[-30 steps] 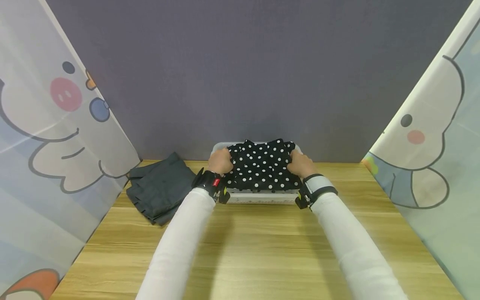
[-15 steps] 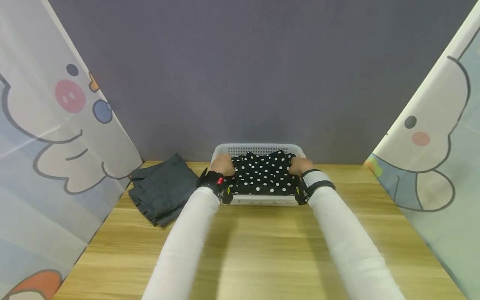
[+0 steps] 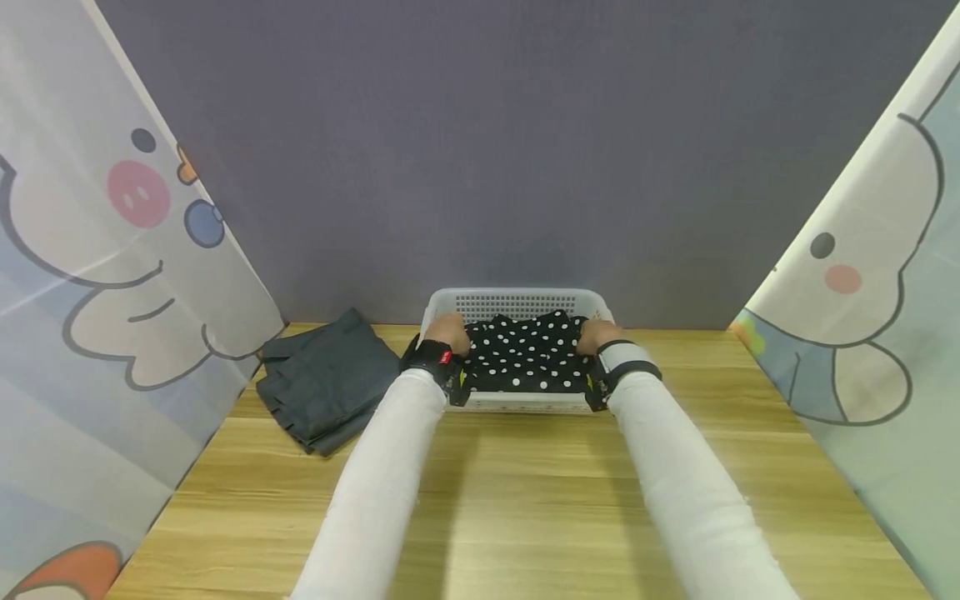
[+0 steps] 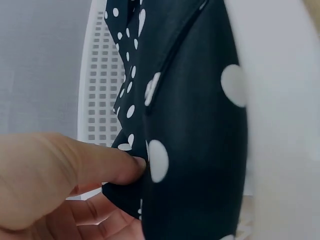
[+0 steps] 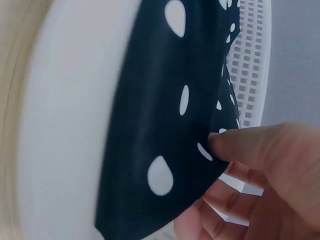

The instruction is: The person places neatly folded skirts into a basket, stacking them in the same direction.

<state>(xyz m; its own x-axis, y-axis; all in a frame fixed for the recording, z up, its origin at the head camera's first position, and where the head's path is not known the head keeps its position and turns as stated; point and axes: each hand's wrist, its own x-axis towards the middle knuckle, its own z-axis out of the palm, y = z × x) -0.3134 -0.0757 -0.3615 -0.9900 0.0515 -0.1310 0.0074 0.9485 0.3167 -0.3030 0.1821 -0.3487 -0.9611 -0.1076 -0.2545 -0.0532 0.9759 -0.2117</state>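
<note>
A black cloth with white polka dots (image 3: pixel 525 354), folded into a bundle, lies down inside a white plastic basket (image 3: pixel 525 402). My left hand (image 3: pixel 449 332) pinches the cloth's left edge; in the left wrist view the thumb presses on the dotted fabric (image 4: pixel 190 125) with the fingers curled beneath. At the opposite edge my right hand (image 3: pixel 592 334) pinches the fabric (image 5: pixel 165 115) between thumb and fingers, as the right wrist view shows. Both hands are within the basket's side rims. The cloth hides most of the basket's floor.
A dark grey folded cloth (image 3: pixel 330 379) lies on the wooden table (image 3: pixel 525 500) left of the basket. Behind the basket rises a grey panel (image 3: pixel 517 150). Cartoon-printed panels (image 3: pixel 97 275) stand along the left and right sides.
Both hands have lowered the polka-dot cloth deeper into the basket, and the basket's back wall now shows above it. The grey cloth stays where it was.
</note>
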